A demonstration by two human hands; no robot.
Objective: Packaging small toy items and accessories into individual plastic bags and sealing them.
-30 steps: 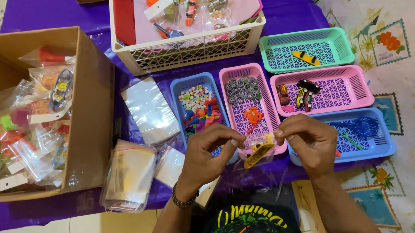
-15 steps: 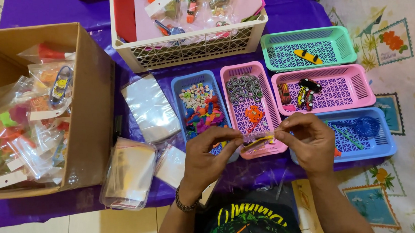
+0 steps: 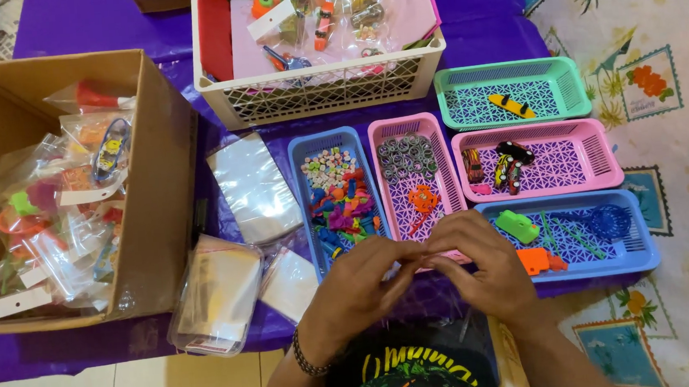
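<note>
Meeting fingertip to fingertip, left hand point(image 3: 360, 286) and right hand point(image 3: 481, 269) near pink tray point(image 3: 439, 141).

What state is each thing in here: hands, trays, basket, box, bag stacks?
Left hand: fingertips meeting the right's, contents hidden.
Right hand: fingers curled, pinching against the left.
Cardboard box: open, holding filled clear bags.
White basket: open, holding packed toys.
Green tray: nearly empty, one yellow piece.
Blue tall tray: full of coloured small parts.
Pink tall tray: partly filled.
Stack of clear bags: lying flat, unfilled.
</note>
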